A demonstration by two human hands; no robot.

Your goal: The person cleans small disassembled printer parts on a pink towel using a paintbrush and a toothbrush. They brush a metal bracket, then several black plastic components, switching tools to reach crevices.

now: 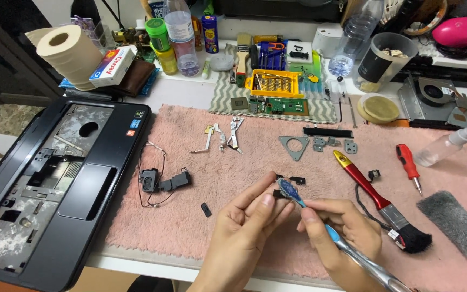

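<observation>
Over the pink mat (217, 162), left hand (244, 227) is pinching a small black part (279, 193) while right hand (341, 232) is gripping a blue toothbrush (320, 227), bristles touching it.

bright, even indoor light from above, colours clear. shadows soft and short: a faint one under the hands on the pink mat (201, 162), a small one beside the red-handled brush (377, 203). mild glare on the glossy laptop case (90, 200) and the clear bottles (179, 32). mostly sharp; toothbrush (320, 224) handle slightly blurred near the bottom edge. wide-angle bending at the corners.
</observation>
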